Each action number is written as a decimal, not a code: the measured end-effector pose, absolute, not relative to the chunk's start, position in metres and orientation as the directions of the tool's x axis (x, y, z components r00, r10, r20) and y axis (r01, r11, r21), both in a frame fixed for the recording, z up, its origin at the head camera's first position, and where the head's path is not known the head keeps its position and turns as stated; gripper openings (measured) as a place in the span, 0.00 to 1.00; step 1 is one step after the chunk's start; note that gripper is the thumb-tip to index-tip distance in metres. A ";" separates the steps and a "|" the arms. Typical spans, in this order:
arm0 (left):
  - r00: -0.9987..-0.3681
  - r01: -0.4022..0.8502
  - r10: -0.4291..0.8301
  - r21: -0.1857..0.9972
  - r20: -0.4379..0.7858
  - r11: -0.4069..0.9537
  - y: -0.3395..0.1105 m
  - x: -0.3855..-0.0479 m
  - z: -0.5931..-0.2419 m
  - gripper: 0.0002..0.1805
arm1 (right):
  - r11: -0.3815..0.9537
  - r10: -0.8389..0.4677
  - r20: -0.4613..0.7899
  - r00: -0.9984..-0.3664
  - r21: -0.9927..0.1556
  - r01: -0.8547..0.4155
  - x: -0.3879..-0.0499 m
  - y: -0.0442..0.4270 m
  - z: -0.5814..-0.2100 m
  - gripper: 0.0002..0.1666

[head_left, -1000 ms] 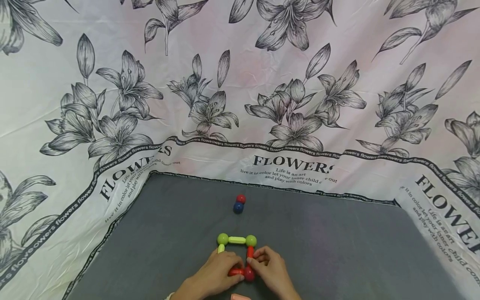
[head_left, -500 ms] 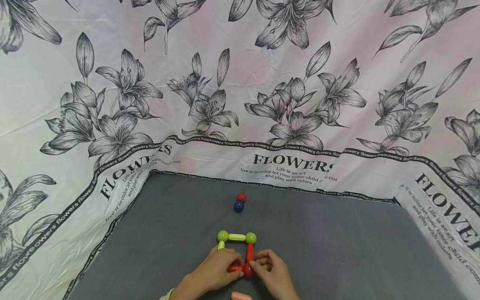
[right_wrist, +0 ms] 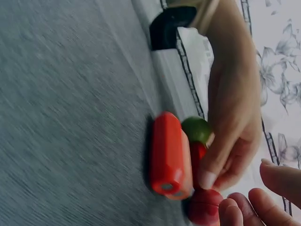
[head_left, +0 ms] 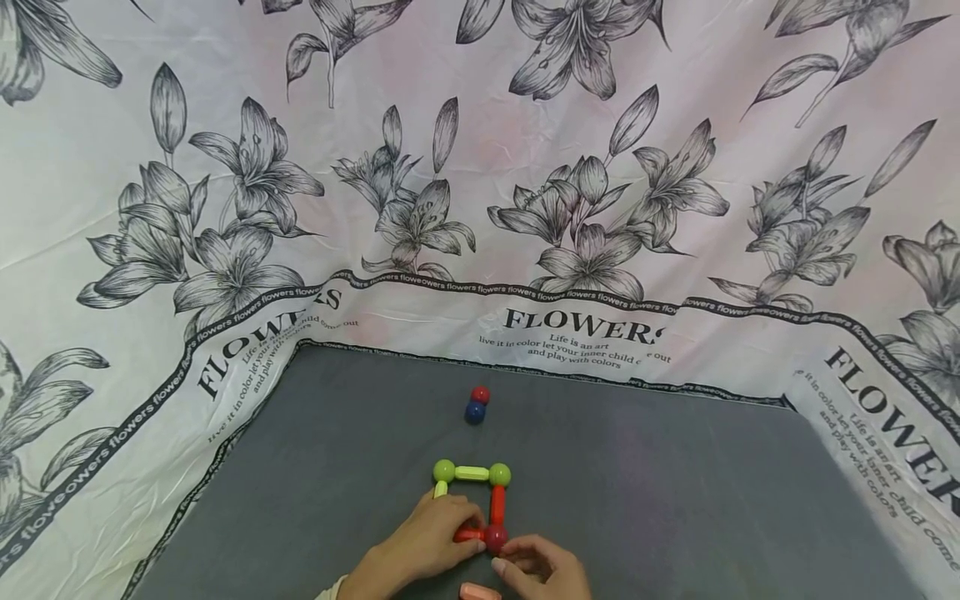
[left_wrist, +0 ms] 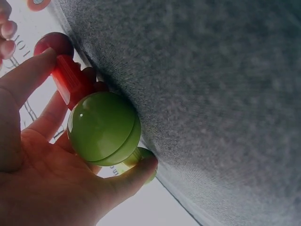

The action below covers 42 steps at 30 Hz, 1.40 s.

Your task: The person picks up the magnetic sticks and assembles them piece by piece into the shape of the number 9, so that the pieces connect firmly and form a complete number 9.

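A square of rods and balls lies on the grey cloth: two green balls (head_left: pixel 499 475) at the far corners, a yellow-green rod (head_left: pixel 472 473) between them, a red rod (head_left: pixel 498 504) on the right and a red ball (head_left: pixel 496 537) at the near right corner. My left hand (head_left: pixel 427 542) covers the near left part and grips the near red rod (left_wrist: pixel 71 80), a fingertip on the red ball. In the left wrist view another green ball (left_wrist: pixel 103 127) sits before the palm. My right hand (head_left: pixel 547 571) is just right of the red ball, thumb and fingers apart, holding nothing.
An orange rod (head_left: pixel 478 591) lies at the near edge of the head view. A loose red rod (right_wrist: pixel 167 150) lies beside it in the right wrist view. Farther back stand a red ball (head_left: pixel 481 395) and a blue ball (head_left: pixel 475 412), touching. Flower-printed cloth (head_left: pixel 420 325) borders the surface.
My right hand has let go of the right-hand red rod and drawn back toward me, past the red ball. The left hand keeps its grip, and the square has shifted very little.
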<state>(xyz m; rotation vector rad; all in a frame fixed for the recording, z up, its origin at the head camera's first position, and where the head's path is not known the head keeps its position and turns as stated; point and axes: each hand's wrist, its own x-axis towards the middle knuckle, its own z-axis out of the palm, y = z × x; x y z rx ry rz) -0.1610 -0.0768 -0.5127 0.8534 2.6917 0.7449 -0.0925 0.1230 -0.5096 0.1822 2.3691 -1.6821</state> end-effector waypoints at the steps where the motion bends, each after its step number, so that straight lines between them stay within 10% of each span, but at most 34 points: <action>1: -0.807 0.478 0.588 0.527 -0.052 0.703 -0.077 -0.161 -0.513 0.07 | 0.330 -0.043 -0.266 -0.963 -0.914 0.238 -0.091 0.122 -0.511 0.21; 24: -0.811 0.469 0.582 0.523 -0.065 0.712 -0.075 -0.161 -0.512 0.07 | 0.364 -0.232 -0.256 -0.938 -0.918 0.160 -0.091 0.119 -0.534 0.19; 42: -0.817 0.460 0.574 0.542 -0.051 0.703 -0.076 -0.161 -0.513 0.07 | 0.492 -0.020 -0.280 -0.960 -0.838 0.235 -0.086 0.101 -0.535 0.23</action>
